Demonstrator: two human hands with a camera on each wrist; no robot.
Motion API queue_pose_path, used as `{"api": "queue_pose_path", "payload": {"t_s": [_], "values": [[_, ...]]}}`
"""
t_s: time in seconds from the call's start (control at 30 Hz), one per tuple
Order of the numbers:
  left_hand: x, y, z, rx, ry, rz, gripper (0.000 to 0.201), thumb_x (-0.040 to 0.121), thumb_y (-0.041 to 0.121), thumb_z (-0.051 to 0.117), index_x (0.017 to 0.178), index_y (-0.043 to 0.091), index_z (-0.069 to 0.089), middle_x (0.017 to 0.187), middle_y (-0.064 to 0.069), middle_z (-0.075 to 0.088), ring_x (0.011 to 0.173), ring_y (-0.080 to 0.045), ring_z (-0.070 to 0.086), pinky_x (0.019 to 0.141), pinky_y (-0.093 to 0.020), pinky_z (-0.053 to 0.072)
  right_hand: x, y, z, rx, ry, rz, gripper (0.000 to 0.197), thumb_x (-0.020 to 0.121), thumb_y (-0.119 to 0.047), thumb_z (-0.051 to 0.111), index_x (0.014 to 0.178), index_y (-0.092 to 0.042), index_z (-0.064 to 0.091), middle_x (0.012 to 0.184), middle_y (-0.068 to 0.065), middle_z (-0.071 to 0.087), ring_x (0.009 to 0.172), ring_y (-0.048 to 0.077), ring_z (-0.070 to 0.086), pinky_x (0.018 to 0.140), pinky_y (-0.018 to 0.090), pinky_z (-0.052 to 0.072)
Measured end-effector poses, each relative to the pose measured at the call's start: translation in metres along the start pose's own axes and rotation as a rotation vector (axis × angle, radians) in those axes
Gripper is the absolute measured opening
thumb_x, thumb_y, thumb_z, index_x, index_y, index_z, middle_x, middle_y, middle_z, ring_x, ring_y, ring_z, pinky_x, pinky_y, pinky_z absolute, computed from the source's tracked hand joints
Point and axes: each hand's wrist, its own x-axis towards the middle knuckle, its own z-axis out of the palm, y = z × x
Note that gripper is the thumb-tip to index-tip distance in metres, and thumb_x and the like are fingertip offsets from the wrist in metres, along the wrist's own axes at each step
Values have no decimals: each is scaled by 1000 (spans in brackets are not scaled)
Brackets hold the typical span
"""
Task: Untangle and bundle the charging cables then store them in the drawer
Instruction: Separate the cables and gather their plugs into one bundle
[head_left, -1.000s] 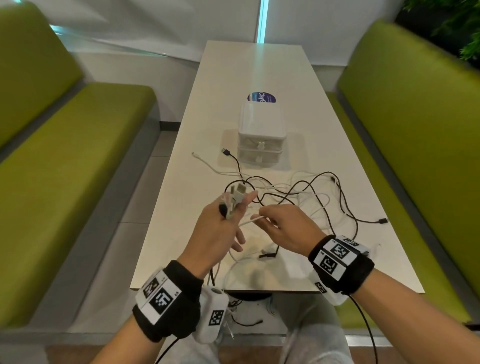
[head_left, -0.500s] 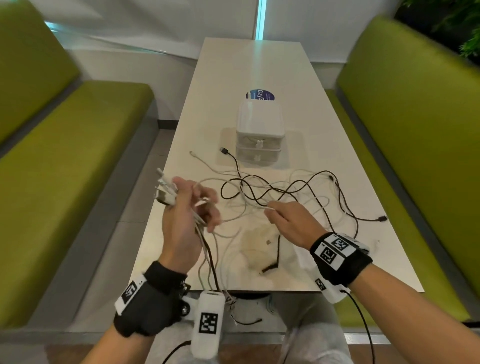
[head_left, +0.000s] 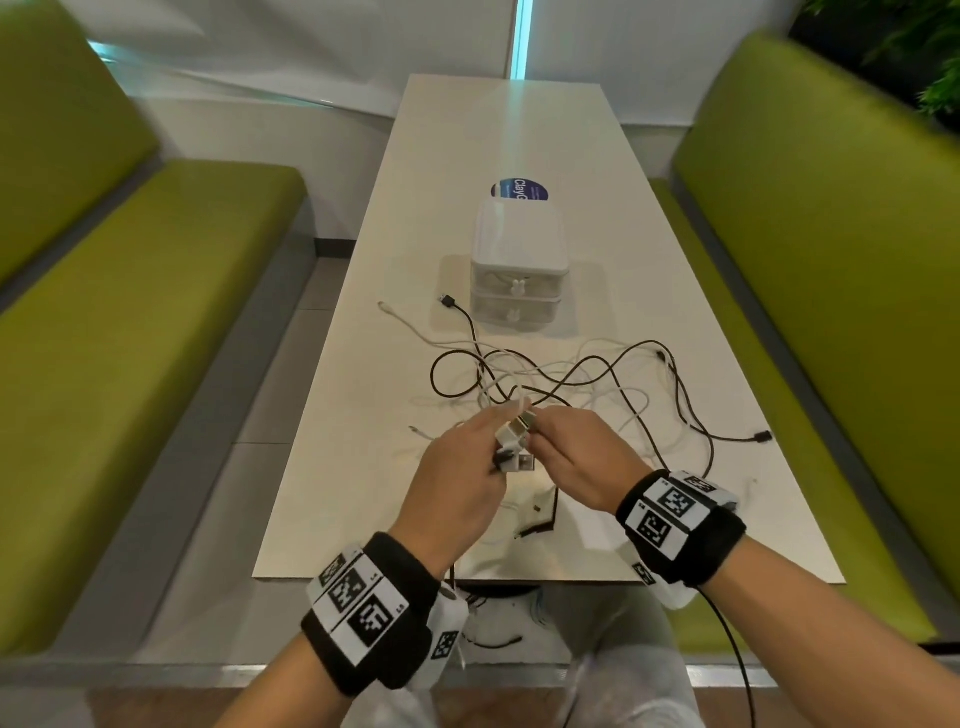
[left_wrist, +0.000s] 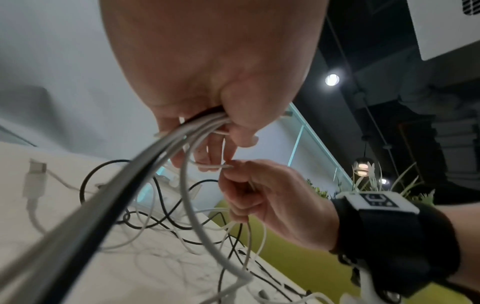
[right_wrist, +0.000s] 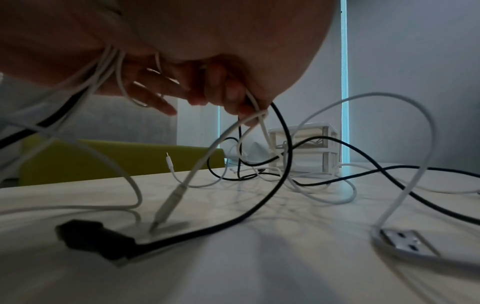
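A tangle of black and white charging cables (head_left: 571, 384) lies on the white table (head_left: 363, 467), in front of a small white two-drawer box (head_left: 517, 270) whose drawers are closed. Above the table's near end, my left hand (head_left: 506, 449) grips a bunch of cable ends (left_wrist: 197, 125), and their white USB plugs (head_left: 514, 441) stick out past the fingers. My right hand (head_left: 540, 431) meets it and pinches a white cable (left_wrist: 223, 166) beside those plugs. More of that white cable (right_wrist: 255, 111) hangs from the right fingers toward the table.
A black USB plug (right_wrist: 91, 236) and a white flat plug (right_wrist: 400, 242) lie on the table under my right hand. Green benches (head_left: 130, 312) run along both sides. A round blue sticker (head_left: 519, 189) sits behind the drawer box. Loose cable ends hang over the near edge.
My left hand, which had swung out to the left with the plugs, has come back to the middle and now meets my right hand. The right hand has lifted slightly toward it.
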Motion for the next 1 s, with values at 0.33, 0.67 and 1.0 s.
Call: {"api": "queue_pose_path", "payload": {"t_s": [0.33, 0.67, 1.0], "values": [[2, 1, -25, -450, 222, -158, 32, 94, -8, 45, 84, 18, 61, 88, 5, 65, 88, -9, 62, 80, -20, 47, 1, 11, 1, 42, 15, 120, 31, 88, -39, 25, 70, -18, 39, 62, 1, 49, 60, 20, 44, 60, 39, 38], [2, -9, -16, -600, 106, -221, 31, 97, -7, 40, 115, 9, 60, 124, 4, 64, 104, -13, 64, 90, -29, 52, 16, -3, 0, -1, 1, 62, 49, 97, -52, 13, 87, -16, 45, 74, 2, 55, 70, 21, 48, 66, 37, 40], [-7, 2, -5, -576, 29, -5, 45, 90, -13, 45, 102, 25, 66, 116, 5, 66, 119, -9, 56, 94, -13, 43, 16, 2, 1, -43, -78, 104, 25, 98, -35, 34, 108, -26, 55, 92, -4, 65, 85, 18, 59, 74, 37, 49]]}}
